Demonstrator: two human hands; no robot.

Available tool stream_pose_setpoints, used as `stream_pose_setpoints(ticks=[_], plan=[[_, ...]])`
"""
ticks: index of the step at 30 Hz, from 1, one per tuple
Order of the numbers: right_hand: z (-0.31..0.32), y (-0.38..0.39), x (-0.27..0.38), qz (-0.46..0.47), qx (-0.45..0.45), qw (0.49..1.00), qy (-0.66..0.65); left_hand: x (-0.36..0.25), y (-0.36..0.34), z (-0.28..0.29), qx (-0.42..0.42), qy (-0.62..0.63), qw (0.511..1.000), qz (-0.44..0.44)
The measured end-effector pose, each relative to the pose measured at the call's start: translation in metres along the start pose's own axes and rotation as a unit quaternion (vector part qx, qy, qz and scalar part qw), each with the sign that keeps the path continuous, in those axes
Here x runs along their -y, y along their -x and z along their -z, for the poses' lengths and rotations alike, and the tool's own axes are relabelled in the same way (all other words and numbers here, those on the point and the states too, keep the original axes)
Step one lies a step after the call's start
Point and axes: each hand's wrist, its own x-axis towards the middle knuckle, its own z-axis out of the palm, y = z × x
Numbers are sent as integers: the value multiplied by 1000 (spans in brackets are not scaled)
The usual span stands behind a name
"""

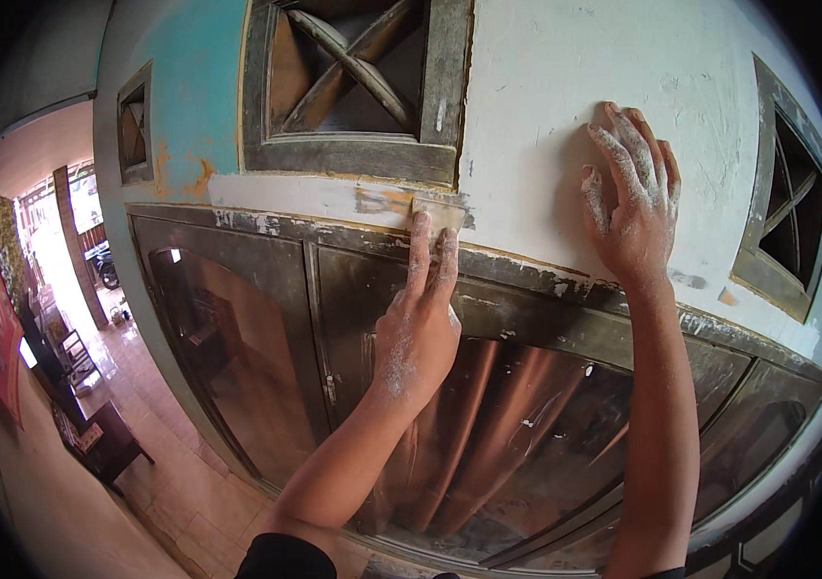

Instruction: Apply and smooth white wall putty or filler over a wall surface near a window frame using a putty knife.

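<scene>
Pressing left fingers: pale piece held flat beneath, likely for evenness
Right fingers: splayed, empty, seemingly bracing against wall

Glossy tiled floor, bright opening

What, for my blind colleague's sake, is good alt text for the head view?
A dusty left hand holds a small, flat beige piece to a patchy white wall, between a crossed-bar wooden vent and a glazed wooden window; the dusty right hand rests on the wall higher up.
</scene>
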Motion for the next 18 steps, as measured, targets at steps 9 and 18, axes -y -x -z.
stream_pose_setpoints(ticks=[9,18], plan=[[0,0,1,1,-4,1000,1,0,3,-1,10,4,1000,7],[1,0,-1,-1,-1,1000,4,-8,0,0,7,28,999,37]])
